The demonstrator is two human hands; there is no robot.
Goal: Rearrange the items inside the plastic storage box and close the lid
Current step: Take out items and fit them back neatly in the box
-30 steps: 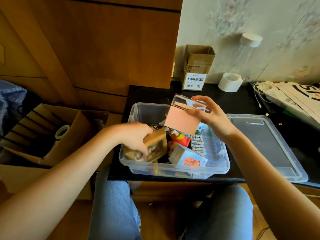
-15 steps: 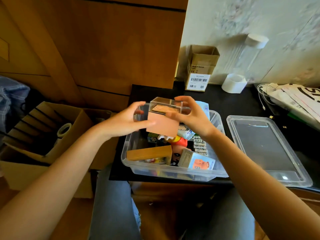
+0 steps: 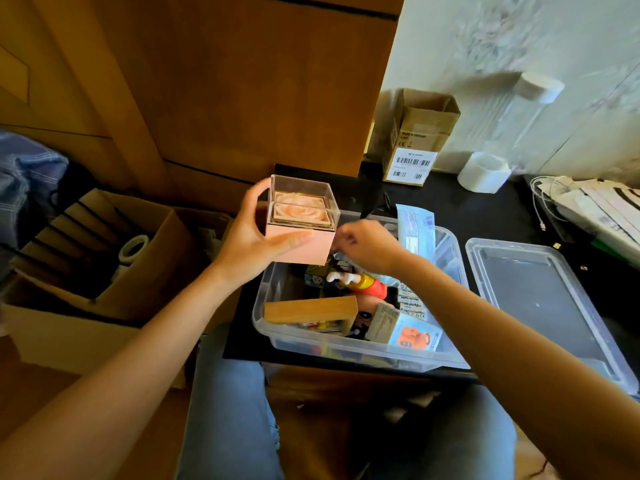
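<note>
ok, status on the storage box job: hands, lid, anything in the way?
Left hand holds rose box above bin. Right hand curled over the bin, grip unclear. Lid off, lying right of bin. Blue packet sticks up past the rim.

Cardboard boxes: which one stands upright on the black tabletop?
The small cardboard box with the barcode label, open-topped, standing by the wall. The large cardboard box sits lower, left of the table.

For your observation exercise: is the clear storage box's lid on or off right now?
Off. The lid lies flat on the black table beside the storage box, whose top is open with items showing.
</note>
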